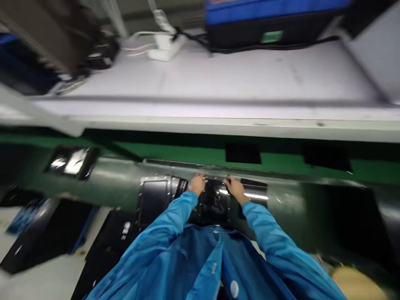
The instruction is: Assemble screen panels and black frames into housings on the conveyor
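Note:
A glossy black panel [214,202] lies on the green work surface [120,177], right in front of my body. My left hand [198,184] is at its far left corner, fingers bent over the edge. At the far right corner my right hand [236,188] grips the same panel with curled fingers. Close to the left hand rests a black framed panel [154,200] with small bright dots along its border. Another shiny black piece [256,193] sits beside and partly behind the right hand.
A white shelf [218,79] spans above the work surface, holding a blue and black box [275,25] and a white power adapter [165,46]. Black cases [50,229] stand at lower left. A round tan seat [358,283] is at lower right.

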Tool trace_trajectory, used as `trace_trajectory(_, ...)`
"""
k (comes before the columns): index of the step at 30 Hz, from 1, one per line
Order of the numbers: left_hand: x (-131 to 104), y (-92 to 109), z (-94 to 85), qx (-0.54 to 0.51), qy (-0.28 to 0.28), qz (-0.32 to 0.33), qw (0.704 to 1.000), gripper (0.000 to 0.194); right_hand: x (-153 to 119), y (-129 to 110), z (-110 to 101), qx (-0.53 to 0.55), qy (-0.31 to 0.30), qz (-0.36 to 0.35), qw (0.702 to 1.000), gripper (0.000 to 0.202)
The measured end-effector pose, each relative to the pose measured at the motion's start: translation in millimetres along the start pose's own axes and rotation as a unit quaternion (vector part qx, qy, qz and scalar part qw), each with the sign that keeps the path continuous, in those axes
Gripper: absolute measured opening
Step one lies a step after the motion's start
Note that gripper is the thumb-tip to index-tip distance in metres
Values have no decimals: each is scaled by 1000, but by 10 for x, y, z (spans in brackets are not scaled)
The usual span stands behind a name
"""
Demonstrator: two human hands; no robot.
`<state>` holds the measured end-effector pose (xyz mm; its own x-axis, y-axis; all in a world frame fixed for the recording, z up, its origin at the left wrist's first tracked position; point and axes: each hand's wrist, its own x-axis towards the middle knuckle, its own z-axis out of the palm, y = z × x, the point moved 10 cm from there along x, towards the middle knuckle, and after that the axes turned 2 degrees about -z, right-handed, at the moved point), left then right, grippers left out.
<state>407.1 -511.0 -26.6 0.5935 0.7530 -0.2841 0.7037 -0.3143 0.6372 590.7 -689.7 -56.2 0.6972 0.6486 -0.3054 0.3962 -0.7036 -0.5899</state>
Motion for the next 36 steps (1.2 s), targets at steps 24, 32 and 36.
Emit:
trace_trajectory(24,-2266,-1144,-1902,112,140,-109,978,72,-1489,-1124,1881,341,-271,-67,898,30)
trace_trajectory(32,-1740,-956,-1204,-447,59,-102,887,72,-1389,-549,1072,536,4,36,844,61)
trace_trajectory(36,-1287,-1013,-102,-464,33,-147,873,54,-1235,146,713,351,158,119,915,60)
